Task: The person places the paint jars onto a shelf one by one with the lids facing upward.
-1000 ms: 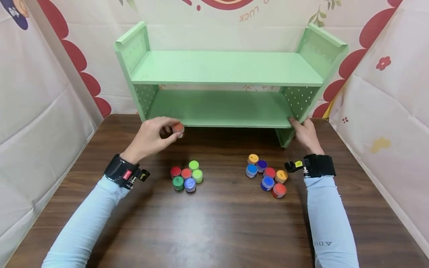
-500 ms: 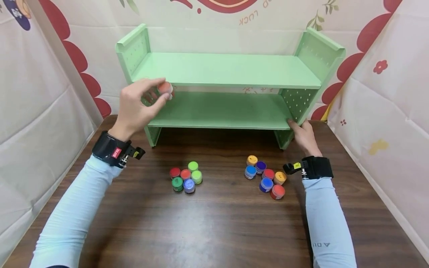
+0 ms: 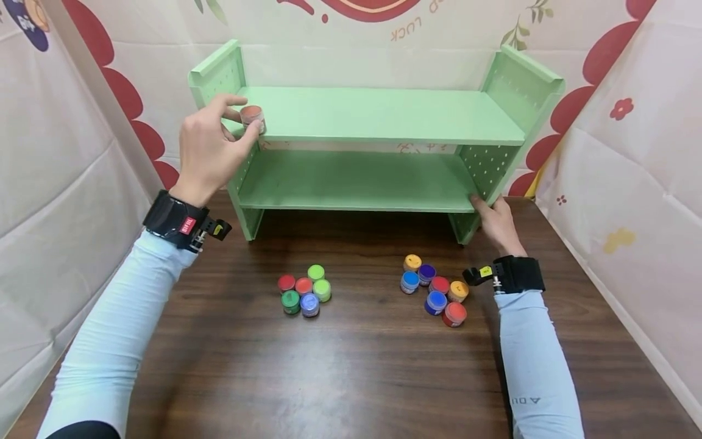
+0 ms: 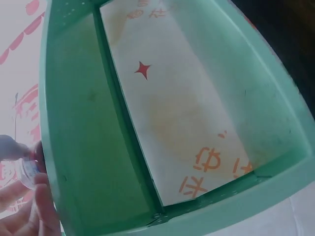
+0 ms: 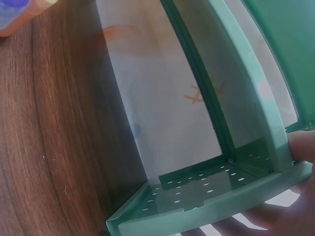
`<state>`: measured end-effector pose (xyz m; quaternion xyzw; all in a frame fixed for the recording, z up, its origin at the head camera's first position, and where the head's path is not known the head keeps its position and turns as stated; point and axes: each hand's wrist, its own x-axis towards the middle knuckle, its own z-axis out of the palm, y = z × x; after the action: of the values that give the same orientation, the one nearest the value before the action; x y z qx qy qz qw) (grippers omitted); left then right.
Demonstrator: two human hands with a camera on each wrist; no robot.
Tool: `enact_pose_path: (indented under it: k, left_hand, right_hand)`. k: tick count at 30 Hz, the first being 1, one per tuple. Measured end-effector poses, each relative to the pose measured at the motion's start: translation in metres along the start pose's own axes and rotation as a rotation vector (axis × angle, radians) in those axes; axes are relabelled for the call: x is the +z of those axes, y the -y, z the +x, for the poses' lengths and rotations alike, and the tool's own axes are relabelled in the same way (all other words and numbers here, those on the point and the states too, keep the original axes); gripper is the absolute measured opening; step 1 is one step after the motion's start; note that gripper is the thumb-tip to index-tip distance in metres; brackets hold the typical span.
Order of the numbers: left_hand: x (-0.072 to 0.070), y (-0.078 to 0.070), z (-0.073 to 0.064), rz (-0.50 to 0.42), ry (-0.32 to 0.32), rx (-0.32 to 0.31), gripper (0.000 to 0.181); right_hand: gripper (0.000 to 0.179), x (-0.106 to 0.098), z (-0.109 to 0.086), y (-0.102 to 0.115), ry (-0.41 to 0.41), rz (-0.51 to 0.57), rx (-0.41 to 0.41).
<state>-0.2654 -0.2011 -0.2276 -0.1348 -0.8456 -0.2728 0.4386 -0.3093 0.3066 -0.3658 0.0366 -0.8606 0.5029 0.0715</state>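
Note:
A small jar (image 3: 253,118) with an orange-red lid is pinched upright between the thumb and fingers of my left hand (image 3: 211,143), at the left end of the upper board of a green two-tier shelf (image 3: 378,116). In the left wrist view, the jar (image 4: 28,172) shows at the left edge, beside the shelf's green board. My right hand (image 3: 498,224) grips the shelf's right side panel low down, with the thumb at the lower board's front corner. In the right wrist view, fingers (image 5: 301,147) wrap this panel's edge.
Several small lidded jars in red, green and blue (image 3: 304,285) stand clustered on the brown wooden table (image 3: 351,378) at left centre. Another group in yellow, blue, purple and red (image 3: 437,299) stands at right. A patterned cloth (image 3: 362,64) hangs behind the shelf.
My left hand has risen with the jar from in front of the lower board to the upper board's left end, drifting left. My right hand keeps its grip on the side panel.

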Motion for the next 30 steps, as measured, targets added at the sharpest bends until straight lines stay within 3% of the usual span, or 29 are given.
enact_pose_path:
  k: [17, 30]
  left_hand:
    - [0.0, -0.01, 0.017, 0.18, 0.153, -0.153, 0.03]
    - [-0.001, -0.01, 0.022, 0.236, 0.197, -0.153, 0.03]
  right_hand:
    - [0.064, 0.002, -0.002, -0.003, -0.012, 0.002, -0.004]
    - [0.063, 0.001, -0.001, 0.0, -0.016, -0.003, -0.021]
